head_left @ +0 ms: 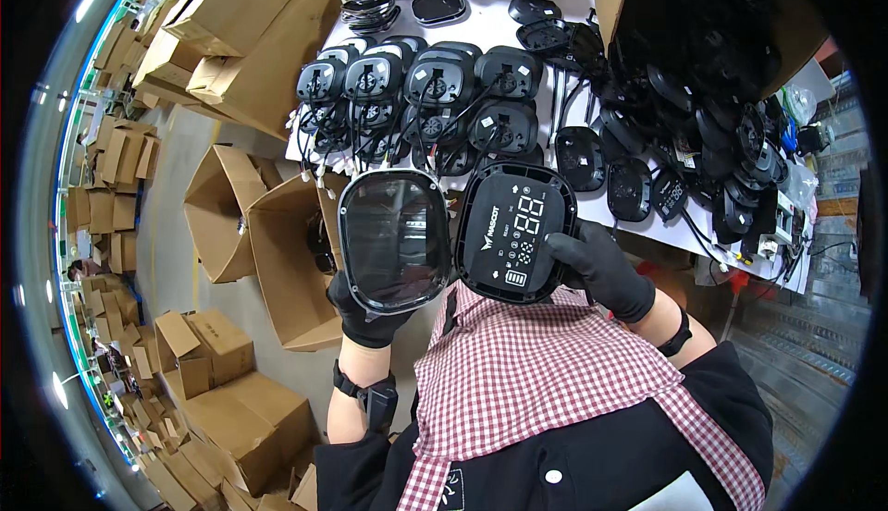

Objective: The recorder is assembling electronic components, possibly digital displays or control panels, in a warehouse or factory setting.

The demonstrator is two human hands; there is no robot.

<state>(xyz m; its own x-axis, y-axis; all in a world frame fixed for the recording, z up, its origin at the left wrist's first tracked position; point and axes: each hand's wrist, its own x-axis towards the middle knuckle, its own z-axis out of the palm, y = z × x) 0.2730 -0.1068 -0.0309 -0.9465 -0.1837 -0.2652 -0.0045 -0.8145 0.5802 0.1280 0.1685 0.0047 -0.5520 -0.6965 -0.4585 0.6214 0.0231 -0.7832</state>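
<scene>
Dressed in a black top [601,451] with black sleeves [735,386] and a round white button [553,476]. Over it, a dark red and white checked apron [546,354], with straps [712,446] of the same cloth. Wearing black gloves [622,280] on the left hand [368,319] and right hand [601,269], plus black wrist bands [679,333], with a boxy black thing [377,406] on the left one.

Pretty big indoor space tbh: grey floor [190,141] with yellowish lines, cardboard boxes [245,418] piled all down the left, white desk [486,28] up front, bright lights [86,4] glowing far left.
</scene>
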